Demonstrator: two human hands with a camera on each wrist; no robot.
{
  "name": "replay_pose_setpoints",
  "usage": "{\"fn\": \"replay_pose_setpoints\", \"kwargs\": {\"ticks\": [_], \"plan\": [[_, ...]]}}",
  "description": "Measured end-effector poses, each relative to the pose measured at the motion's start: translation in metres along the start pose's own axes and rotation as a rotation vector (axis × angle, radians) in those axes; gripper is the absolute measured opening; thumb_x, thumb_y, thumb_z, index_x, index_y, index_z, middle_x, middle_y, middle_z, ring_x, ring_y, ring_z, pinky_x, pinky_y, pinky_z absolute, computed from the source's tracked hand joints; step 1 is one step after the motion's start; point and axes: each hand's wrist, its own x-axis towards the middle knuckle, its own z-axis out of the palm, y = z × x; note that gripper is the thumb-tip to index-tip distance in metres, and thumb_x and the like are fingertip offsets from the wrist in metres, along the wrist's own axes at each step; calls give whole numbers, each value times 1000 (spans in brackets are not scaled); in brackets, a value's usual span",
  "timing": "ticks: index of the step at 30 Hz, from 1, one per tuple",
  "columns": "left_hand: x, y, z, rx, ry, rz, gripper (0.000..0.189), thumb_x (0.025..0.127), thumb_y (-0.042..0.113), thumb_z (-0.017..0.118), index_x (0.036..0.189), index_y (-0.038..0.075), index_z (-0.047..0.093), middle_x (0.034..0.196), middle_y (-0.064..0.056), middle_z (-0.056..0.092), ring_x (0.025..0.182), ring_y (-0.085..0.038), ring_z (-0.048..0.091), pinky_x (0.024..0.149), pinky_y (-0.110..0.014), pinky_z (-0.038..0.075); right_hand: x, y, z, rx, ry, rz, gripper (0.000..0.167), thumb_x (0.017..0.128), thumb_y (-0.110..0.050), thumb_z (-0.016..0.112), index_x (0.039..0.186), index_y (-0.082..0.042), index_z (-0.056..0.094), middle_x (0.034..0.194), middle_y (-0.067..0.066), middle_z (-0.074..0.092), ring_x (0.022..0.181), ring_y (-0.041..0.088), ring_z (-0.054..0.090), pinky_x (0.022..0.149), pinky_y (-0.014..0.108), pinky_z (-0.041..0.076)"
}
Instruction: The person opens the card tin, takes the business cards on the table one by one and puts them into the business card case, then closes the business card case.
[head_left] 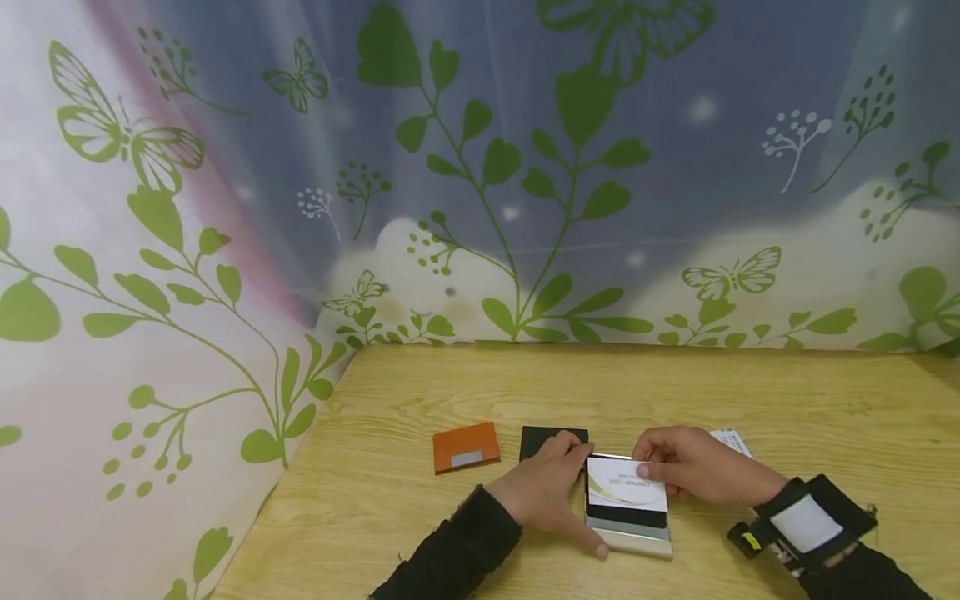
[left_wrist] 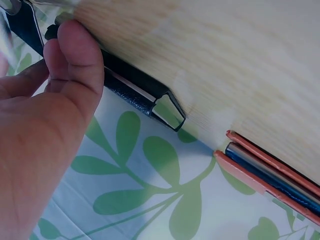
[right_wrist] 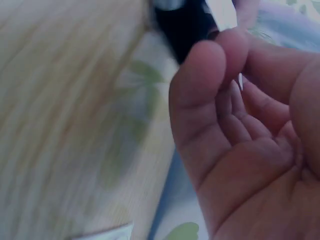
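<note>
An open metal business card case [head_left: 637,546] with a dark inside lies on the table in front of the person. The left hand [head_left: 543,492] grips it along its left side, thumb at the near corner and fingers by the far one. Over the case is a white business card [head_left: 622,493] with a logo and a curved line. The right hand [head_left: 701,462] pinches this card by its far right corner, between thumb and forefinger. In the right wrist view the fingertips hold the white card [right_wrist: 223,14] beside a dark, blurred part of the case.
A black card case [head_left: 534,442] lies just behind the left hand. Farther left is an orange card case [head_left: 465,443] with a silver plate. Another white card [head_left: 733,442] lies behind the right wrist. A printed curtain [head_left: 480,250] borders the wooden table [head_left: 360,517] at the back and left.
</note>
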Motion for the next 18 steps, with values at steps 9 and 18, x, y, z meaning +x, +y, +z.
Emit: {"fn": "replay_pose_setpoints", "kwargs": {"ticks": [9,18], "plan": [[-1,0,-1,6,-15,6,123,69,71,86,163,11,33,149,-1,37,134,-13,38,106,-21,42,3,-4,11,-161,7,-32,8,100,-24,72,96,-17,68,80,-10,62,70,2,55,60,25,47],[-1,1,-3,-12,-17,-1,120,70,69,87,162,12,35,151,-2,37,137,-14,37,108,-22,42,-4,-21,9,-265,-90,-60,11,97,-32,75,92,-23,79,84,-15,64,73,2,55,62,25,48]]}}
